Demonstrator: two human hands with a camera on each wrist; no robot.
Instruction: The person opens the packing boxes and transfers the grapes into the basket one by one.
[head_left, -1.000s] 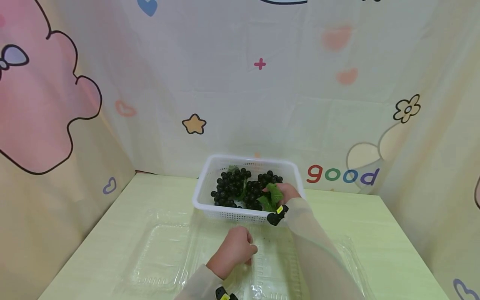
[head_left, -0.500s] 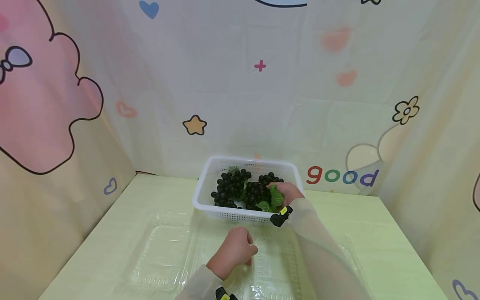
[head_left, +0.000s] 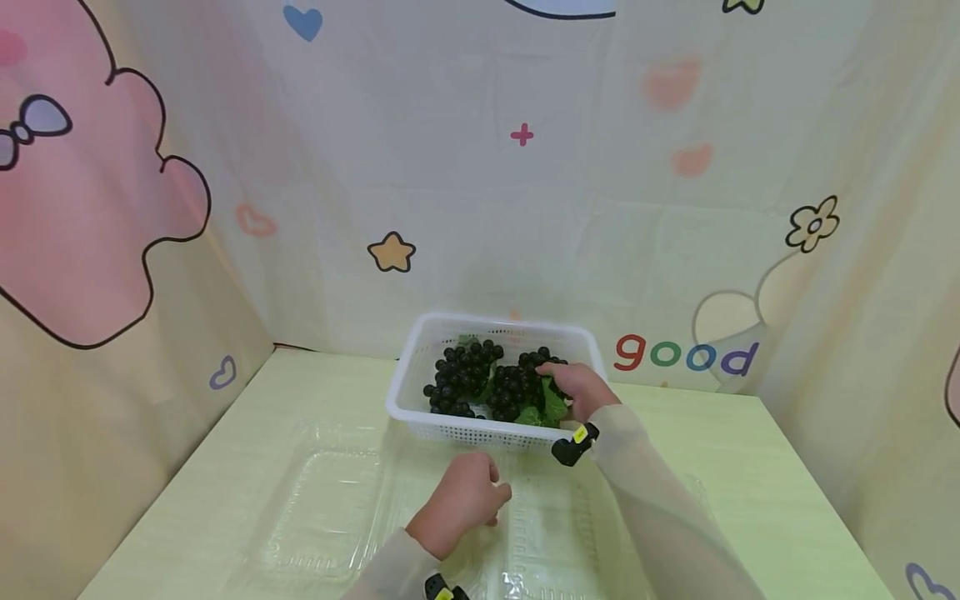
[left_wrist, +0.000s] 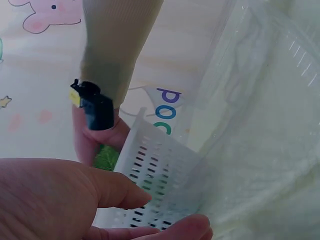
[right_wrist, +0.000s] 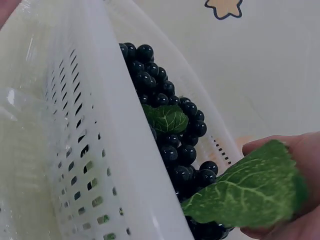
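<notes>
Dark grape bunches (head_left: 465,373) with green leaves lie in a white perforated basket (head_left: 457,422) at the back of the table. My right hand (head_left: 583,388) reaches over the basket's right side and holds the right-hand grape bunch (head_left: 513,390) at its leafy end. In the right wrist view a large leaf (right_wrist: 245,192) covers the space between thumb and fingers, so the contact is partly hidden. My left hand (head_left: 463,500) hovers over a clear plastic box (head_left: 555,533) in front of the basket. Its thumb (left_wrist: 117,190) and fingertips stand apart, with nothing between them.
The clear plastic container extends left as a second shallow tray-like part (head_left: 322,500) on the pale green table (head_left: 750,483). A printed curtain (head_left: 450,167) hangs right behind the basket and down both sides.
My right hand has shifted slightly right and toward me, with its fingers now on the grapes and the leaf between thumb and fingers. The left hand has barely moved.
</notes>
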